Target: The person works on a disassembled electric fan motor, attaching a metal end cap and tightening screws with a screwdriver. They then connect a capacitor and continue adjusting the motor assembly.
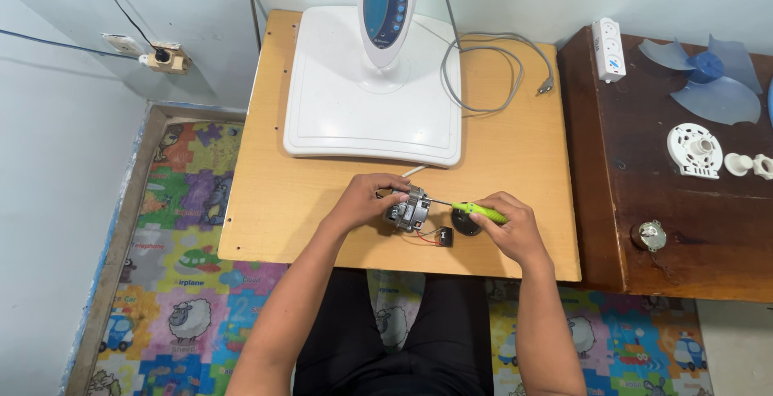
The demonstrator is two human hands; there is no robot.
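Observation:
My left hand (364,200) grips a small grey metal fan motor (409,210) just above the light wooden table (499,154). My right hand (509,227) holds a screwdriver with a green handle (481,212); its thin shaft points left and its tip meets the motor's right side. Red and black wires run from the motor to a small black block (444,237) lying on the table. A dark round part (465,223) sits partly hidden under my right fingers.
A white fan base with a blue control column (372,90) stands at the table's back, its grey cord and plug (515,70) coiled beside it. On the dark side table (612,203) lie a power strip (610,48), blue fan blades (713,78), white plastic parts (694,150) and a small round motor (649,236).

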